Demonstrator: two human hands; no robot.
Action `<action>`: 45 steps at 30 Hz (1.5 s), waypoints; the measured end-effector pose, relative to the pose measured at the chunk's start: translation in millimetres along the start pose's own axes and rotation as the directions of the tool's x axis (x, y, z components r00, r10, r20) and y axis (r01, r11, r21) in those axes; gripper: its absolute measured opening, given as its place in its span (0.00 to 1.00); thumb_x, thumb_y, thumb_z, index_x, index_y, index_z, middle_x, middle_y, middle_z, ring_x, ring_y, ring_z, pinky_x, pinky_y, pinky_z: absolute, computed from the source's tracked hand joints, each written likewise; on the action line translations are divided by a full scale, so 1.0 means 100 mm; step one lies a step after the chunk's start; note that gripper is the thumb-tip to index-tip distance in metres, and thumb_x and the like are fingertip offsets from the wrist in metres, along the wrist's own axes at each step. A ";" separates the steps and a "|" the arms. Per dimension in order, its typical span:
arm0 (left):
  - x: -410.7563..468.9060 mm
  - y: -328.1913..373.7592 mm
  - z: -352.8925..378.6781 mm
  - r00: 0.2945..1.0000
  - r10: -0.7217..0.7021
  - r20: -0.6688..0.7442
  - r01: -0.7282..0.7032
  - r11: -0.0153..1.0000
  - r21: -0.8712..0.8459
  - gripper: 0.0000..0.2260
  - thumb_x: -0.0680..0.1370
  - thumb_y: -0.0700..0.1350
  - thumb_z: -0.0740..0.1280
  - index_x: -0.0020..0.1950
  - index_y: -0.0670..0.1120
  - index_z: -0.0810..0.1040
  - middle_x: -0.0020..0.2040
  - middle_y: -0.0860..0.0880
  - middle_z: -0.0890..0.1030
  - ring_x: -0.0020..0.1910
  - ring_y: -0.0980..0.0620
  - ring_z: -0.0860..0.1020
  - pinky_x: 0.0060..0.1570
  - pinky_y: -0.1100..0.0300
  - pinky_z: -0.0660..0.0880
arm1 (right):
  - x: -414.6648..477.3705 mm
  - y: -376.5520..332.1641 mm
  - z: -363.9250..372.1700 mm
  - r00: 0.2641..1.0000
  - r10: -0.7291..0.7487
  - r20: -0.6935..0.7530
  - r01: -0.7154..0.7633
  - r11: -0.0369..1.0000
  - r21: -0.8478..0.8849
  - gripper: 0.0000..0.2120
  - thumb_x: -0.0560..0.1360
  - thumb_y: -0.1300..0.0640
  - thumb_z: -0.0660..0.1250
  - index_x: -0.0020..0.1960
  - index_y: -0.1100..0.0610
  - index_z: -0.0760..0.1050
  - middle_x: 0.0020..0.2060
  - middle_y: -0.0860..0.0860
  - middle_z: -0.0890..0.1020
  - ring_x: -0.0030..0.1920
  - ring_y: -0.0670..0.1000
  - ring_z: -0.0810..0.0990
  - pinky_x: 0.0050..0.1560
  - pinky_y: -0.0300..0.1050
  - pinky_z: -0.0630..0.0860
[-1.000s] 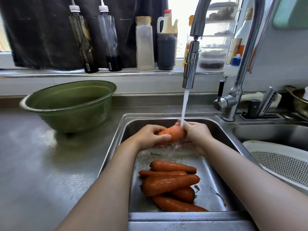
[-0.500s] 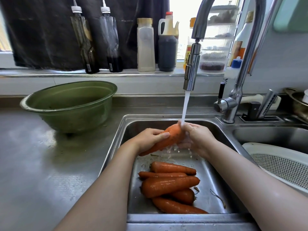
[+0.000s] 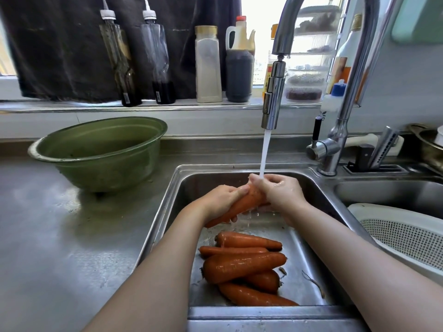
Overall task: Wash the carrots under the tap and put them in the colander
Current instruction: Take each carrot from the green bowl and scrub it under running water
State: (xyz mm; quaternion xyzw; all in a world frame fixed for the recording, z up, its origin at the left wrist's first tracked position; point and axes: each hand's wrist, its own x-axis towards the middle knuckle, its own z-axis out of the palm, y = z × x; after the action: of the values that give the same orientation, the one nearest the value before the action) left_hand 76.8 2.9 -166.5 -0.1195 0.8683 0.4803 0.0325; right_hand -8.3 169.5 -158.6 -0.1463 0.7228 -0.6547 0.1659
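Head view shows the left hand [image 3: 221, 202] and right hand [image 3: 280, 194] both wrapped round one carrot [image 3: 243, 204], holding it over the sink [image 3: 182, 169] right under the tap [image 3: 273, 101] so the water [image 3: 265, 152] can rinse it, with the colander [image 3: 383, 212] waiting nearby.

I am looking into a home kitchen. A double stainless sink [image 3: 239, 167] is set in a steel counter [image 3: 48, 248], and a tall pull-down tap [image 3: 273, 99] runs water into the left bowl. Cooking supplies stand along the window sill [image 3: 72, 107]: two squeeze bottles [image 3: 117, 63] holding some dark liquid, a pale lidded jar [image 3: 208, 65], a jug of dark sauce [image 3: 239, 70] (I cannot read any label) and stacked clear containers [image 3: 309, 75] of dry goods. A dark cloth [image 3: 60, 44] hangs over part of the window. A green basin [image 3: 100, 152] sits on the counter, a white colander [image 3: 383, 212] lies in the right bowl, and raw carrots [image 3: 244, 264] lie wet in the left.
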 end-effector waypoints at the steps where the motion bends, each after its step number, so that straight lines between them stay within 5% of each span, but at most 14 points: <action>1: 0.00 0.00 -0.01 1.000 -0.015 -0.008 0.015 1.000 0.010 0.26 0.82 0.69 0.56 0.63 0.51 0.81 0.50 0.46 0.86 0.42 0.49 0.86 0.50 0.52 0.83 | 0.02 0.01 -0.03 0.999 0.008 0.048 -0.006 0.999 -0.047 0.13 0.76 0.48 0.77 0.57 0.53 0.84 0.49 0.56 0.86 0.48 0.57 0.87 0.44 0.54 0.87; 6: -0.02 -0.06 -0.07 0.998 -0.060 -0.004 0.060 0.997 0.038 0.27 0.83 0.67 0.55 0.60 0.49 0.82 0.47 0.50 0.87 0.41 0.50 0.85 0.47 0.53 0.81 | 0.11 0.09 -0.18 0.921 0.138 0.363 -0.160 0.987 0.031 0.23 0.78 0.58 0.74 0.72 0.55 0.75 0.62 0.61 0.80 0.57 0.62 0.85 0.55 0.59 0.84; 10: -0.01 0.06 0.00 0.999 -0.044 -0.017 0.045 0.999 0.020 0.27 0.83 0.67 0.54 0.62 0.49 0.80 0.48 0.47 0.87 0.38 0.50 0.84 0.41 0.56 0.80 | 0.08 0.09 -0.06 0.995 0.027 0.095 -0.021 0.998 -0.066 0.19 0.72 0.45 0.79 0.58 0.52 0.83 0.51 0.56 0.86 0.49 0.56 0.87 0.42 0.50 0.85; 12: -0.01 0.14 0.06 1.000 -0.028 -0.007 0.028 0.999 0.021 0.25 0.84 0.65 0.54 0.61 0.48 0.81 0.47 0.47 0.86 0.36 0.49 0.83 0.38 0.58 0.79 | 0.06 0.07 0.00 0.997 -0.043 -0.063 0.034 0.989 -0.146 0.15 0.72 0.40 0.77 0.49 0.51 0.85 0.42 0.52 0.88 0.43 0.54 0.87 0.43 0.52 0.86; 14: 0.00 0.15 0.08 0.999 -0.033 -0.009 0.034 0.999 0.033 0.26 0.85 0.64 0.53 0.61 0.46 0.80 0.46 0.47 0.86 0.35 0.50 0.82 0.37 0.59 0.79 | 0.06 0.04 0.00 0.997 -0.035 -0.074 0.024 0.989 -0.146 0.13 0.76 0.43 0.74 0.45 0.52 0.86 0.40 0.54 0.88 0.43 0.56 0.88 0.44 0.56 0.86; 18: -0.01 0.03 -0.02 0.996 -0.086 -0.007 0.086 0.994 0.074 0.27 0.84 0.66 0.54 0.60 0.47 0.80 0.45 0.48 0.87 0.34 0.52 0.83 0.39 0.58 0.78 | 0.04 0.01 -0.12 0.962 0.115 0.249 -0.099 0.992 -0.076 0.07 0.84 0.54 0.66 0.58 0.53 0.82 0.58 0.61 0.81 0.53 0.61 0.86 0.50 0.58 0.86; 21: -0.04 0.00 -0.06 0.993 -0.118 0.027 0.116 0.991 0.071 0.27 0.84 0.67 0.52 0.57 0.48 0.82 0.46 0.48 0.88 0.36 0.51 0.83 0.44 0.54 0.79 | 0.02 0.04 -0.17 0.903 0.137 0.406 -0.114 0.990 -0.079 0.15 0.82 0.59 0.68 0.68 0.54 0.76 0.59 0.60 0.80 0.55 0.59 0.85 0.52 0.55 0.85; 24: -0.06 0.04 -0.08 0.990 -0.126 0.067 0.124 0.991 0.045 0.26 0.82 0.68 0.56 0.63 0.50 0.79 0.50 0.47 0.86 0.38 0.51 0.83 0.43 0.54 0.80 | 0.01 0.05 -0.10 0.955 0.057 0.292 -0.034 0.996 -0.083 0.13 0.79 0.55 0.73 0.63 0.55 0.80 0.51 0.60 0.85 0.44 0.55 0.88 0.47 0.53 0.85; 29: -0.04 0.13 -0.01 0.997 -0.028 0.069 0.020 0.994 0.104 0.25 0.74 0.56 0.77 0.66 0.55 0.71 0.57 0.48 0.78 0.46 0.50 0.83 0.41 0.60 0.81 | 0.02 0.02 0.01 0.999 0.046 0.000 -0.046 0.989 -0.142 0.16 0.79 0.43 0.70 0.60 0.53 0.82 0.52 0.56 0.84 0.49 0.58 0.85 0.42 0.56 0.87; 35: -0.05 0.07 -0.03 0.984 0.140 -0.111 -0.127 0.985 0.112 0.24 0.71 0.52 0.81 0.64 0.54 0.79 0.55 0.54 0.80 0.52 0.51 0.82 0.44 0.60 0.82 | 0.01 0.00 -0.11 0.976 0.028 0.218 0.017 0.979 -0.204 0.22 0.75 0.50 0.77 0.66 0.51 0.75 0.58 0.53 0.80 0.55 0.56 0.83 0.50 0.51 0.85; 39: -0.06 0.17 0.01 0.969 0.204 -0.140 -0.174 0.964 0.202 0.25 0.69 0.53 0.81 0.65 0.55 0.82 0.54 0.56 0.83 0.52 0.56 0.82 0.56 0.53 0.82 | 0.03 0.00 -0.01 1.000 -0.021 -0.014 0.019 0.989 -0.144 0.16 0.74 0.43 0.76 0.55 0.53 0.80 0.50 0.53 0.84 0.48 0.57 0.85 0.42 0.49 0.84; 41: -0.06 0.21 0.06 0.965 0.224 -0.135 -0.187 0.952 0.243 0.25 0.70 0.53 0.81 0.66 0.54 0.82 0.55 0.56 0.83 0.53 0.56 0.81 0.57 0.52 0.81 | 0.07 0.02 0.01 0.993 -0.036 -0.109 0.016 0.984 -0.179 0.16 0.76 0.39 0.73 0.52 0.51 0.82 0.49 0.54 0.85 0.48 0.56 0.85 0.47 0.54 0.85; 45: -0.07 0.16 -0.01 0.968 0.201 -0.148 -0.157 0.951 0.268 0.24 0.69 0.54 0.81 0.64 0.55 0.83 0.52 0.56 0.84 0.51 0.56 0.82 0.56 0.50 0.82 | 0.10 0.04 -0.11 0.990 0.026 0.138 0.008 0.971 -0.238 0.19 0.78 0.44 0.73 0.65 0.50 0.79 0.55 0.55 0.83 0.51 0.57 0.85 0.48 0.53 0.85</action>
State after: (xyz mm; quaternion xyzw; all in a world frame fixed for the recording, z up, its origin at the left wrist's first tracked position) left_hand 79.3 11.9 -151.7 -0.0762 0.9294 0.3539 -0.0719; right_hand -22.4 175.5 -161.9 -0.2074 0.7833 -0.5506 0.2006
